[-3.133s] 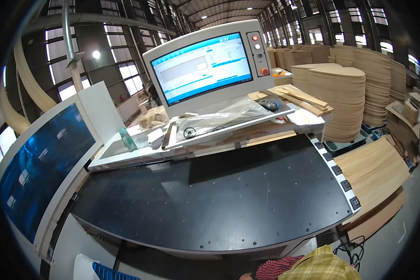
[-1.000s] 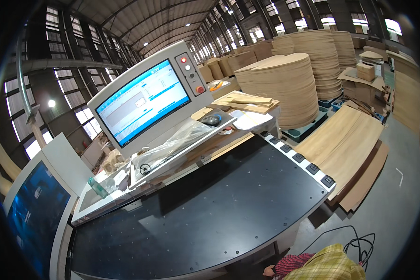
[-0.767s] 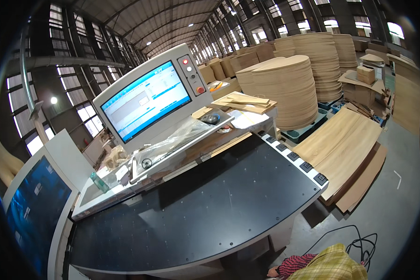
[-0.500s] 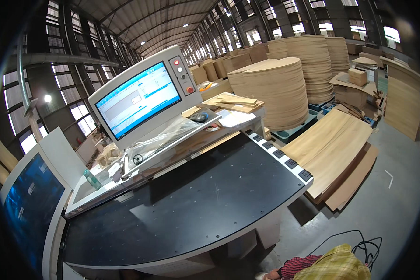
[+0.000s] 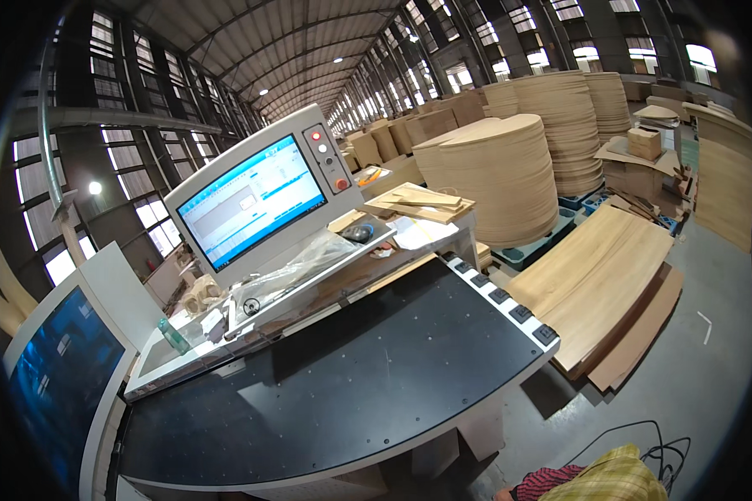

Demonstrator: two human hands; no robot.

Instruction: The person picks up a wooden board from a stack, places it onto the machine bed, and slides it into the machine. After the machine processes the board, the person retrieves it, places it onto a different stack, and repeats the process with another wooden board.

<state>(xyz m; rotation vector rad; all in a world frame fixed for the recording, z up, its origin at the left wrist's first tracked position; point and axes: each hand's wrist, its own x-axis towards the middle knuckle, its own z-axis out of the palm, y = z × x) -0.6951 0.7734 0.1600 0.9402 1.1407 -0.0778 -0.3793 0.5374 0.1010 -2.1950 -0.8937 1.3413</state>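
Note:
At the lower edge, my right forearm shows in a yellow plaid sleeve (image 5: 610, 478) with a red striped cuff (image 5: 545, 483). Only a sliver of my right hand (image 5: 503, 495) is in the picture, its fingers cut off by the edge. My left hand is out of sight. Closest to my right arm is the black, dotted machine table (image 5: 334, 392), with nothing lying on it. Behind the table stands a control panel with a lit screen (image 5: 251, 204) and a red knob (image 5: 341, 184). A dark mouse (image 5: 358, 234) rests on the ledge below it.
Black square pads (image 5: 520, 314) line the table's right edge. Beyond it, wooden boards (image 5: 593, 284) lie stacked low, with tall stacks of curved panels (image 5: 501, 184) behind. A black cable (image 5: 660, 455) loops on the floor. A green bottle (image 5: 174, 336) stands left, by a blue-windowed cabinet (image 5: 67, 359).
The view has shifted slightly, so the scene sits a little lower. My right hand has slipped further out at the lower edge, and less of it shows.

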